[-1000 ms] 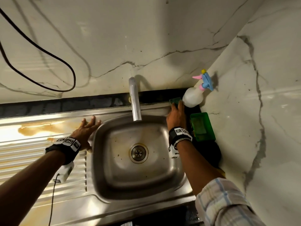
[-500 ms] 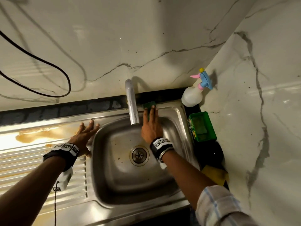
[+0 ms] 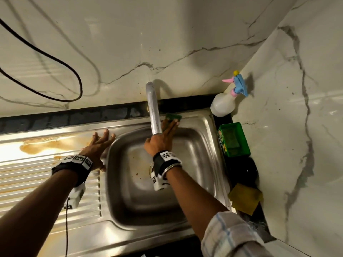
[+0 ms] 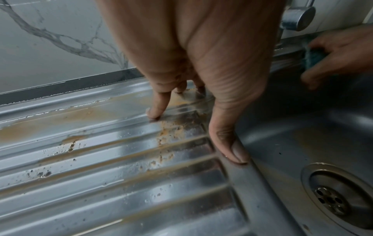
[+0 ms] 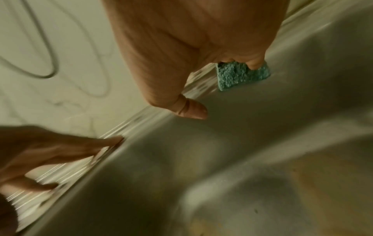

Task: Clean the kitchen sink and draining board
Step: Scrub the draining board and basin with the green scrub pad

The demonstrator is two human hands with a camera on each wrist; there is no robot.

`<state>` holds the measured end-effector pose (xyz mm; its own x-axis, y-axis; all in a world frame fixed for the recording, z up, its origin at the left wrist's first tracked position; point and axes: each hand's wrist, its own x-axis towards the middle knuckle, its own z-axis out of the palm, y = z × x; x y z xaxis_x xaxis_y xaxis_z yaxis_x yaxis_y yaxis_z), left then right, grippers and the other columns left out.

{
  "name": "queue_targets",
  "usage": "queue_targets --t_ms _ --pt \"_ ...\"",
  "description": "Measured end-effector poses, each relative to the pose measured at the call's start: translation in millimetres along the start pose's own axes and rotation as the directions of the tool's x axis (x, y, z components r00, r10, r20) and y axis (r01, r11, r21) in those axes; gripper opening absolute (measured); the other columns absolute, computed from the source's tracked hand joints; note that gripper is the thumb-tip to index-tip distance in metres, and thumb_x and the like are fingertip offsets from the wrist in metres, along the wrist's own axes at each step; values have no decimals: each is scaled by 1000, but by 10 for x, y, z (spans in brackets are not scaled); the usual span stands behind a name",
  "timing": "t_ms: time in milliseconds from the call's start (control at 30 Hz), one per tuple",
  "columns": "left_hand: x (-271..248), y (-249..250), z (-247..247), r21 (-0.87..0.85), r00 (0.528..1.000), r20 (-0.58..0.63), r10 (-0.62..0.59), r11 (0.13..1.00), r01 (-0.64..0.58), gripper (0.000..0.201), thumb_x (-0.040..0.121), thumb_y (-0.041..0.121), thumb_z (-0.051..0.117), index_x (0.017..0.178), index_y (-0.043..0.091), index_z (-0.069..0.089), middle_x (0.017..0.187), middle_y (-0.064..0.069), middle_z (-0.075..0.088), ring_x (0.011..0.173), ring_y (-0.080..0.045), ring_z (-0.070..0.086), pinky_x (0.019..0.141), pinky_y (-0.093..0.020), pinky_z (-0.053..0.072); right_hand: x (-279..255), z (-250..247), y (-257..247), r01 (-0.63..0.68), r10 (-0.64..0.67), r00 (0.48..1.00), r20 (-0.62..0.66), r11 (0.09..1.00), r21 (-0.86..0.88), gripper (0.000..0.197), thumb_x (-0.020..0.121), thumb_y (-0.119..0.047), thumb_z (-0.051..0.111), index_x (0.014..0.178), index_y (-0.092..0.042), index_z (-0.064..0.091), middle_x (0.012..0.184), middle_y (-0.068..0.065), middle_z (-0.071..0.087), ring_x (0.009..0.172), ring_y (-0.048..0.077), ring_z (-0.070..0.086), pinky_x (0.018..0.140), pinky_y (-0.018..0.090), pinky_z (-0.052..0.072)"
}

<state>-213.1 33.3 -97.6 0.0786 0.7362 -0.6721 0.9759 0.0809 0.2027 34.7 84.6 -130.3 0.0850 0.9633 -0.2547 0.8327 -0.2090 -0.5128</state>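
The steel sink (image 3: 194, 156) has brown marks on its floor, and its drain (image 4: 339, 199) shows in the left wrist view. My right hand (image 3: 167, 132) presses a green scouring pad (image 3: 174, 116) (image 5: 242, 76) with flat fingers onto the sink's back rim, just right of the tap (image 3: 154, 112). My left hand (image 3: 101, 143) lies spread on the draining board (image 3: 37, 182) at the basin's left rim, its thumb (image 4: 228, 143) along the edge. A brown stain (image 3: 46, 145) and gritty specks (image 4: 167, 135) cover the board's back part.
A white spray bottle (image 3: 222, 104) stands in the back right corner. In front of it, along the sink's right side, are a green box (image 3: 233, 140) and a yellow cloth (image 3: 245, 199). A black cable (image 3: 55, 62) loops on the marble wall.
My right hand slid the green pad left along the back rim, from the corner by the spray bottle to beside the tap. My left hand stayed put.
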Motion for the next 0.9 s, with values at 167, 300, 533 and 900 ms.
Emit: queue_targets --t_ms 167,300,533,900 --pt "39 -10 8 7 1000 -5 -1 1000 1 147 53 25 94 146 39 -18 155 10 -26 140 -30 -22 111 -65 26 -46 57 147 73 -74 997 -2 995 -69 100 85 -32 64 159 -1 5 163 25 -20 152 43 -9 119 50 33" --pt "60 16 17 16 1000 -15 5 1000 -5 143 54 26 94 153 36 -10 159 5 -23 144 -37 -18 110 -64 27 350 -371 523 -126 118 984 -135 991 -53 103 83 -23 68 160 -3 3 165 26 -10 153 42 -5 122 51 26" --pt "86 -34 4 102 997 -28 70 993 -67 139 52 26 94 155 34 0 163 -4 -12 145 -46 -9 107 -67 30 320 -383 210 -215 220 975 -26 969 122 130 66 -29 80 158 -27 -12 167 18 0 153 39 13 118 43 30" --pt "-446 -542 274 -41 934 -309 179 979 -201 120 69 38 84 156 20 3 163 -12 3 149 -32 10 118 -48 25 -270 543 -982 -55 49 976 212 998 25 115 79 -32 75 161 -15 -4 161 15 -33 154 32 -13 126 37 15"
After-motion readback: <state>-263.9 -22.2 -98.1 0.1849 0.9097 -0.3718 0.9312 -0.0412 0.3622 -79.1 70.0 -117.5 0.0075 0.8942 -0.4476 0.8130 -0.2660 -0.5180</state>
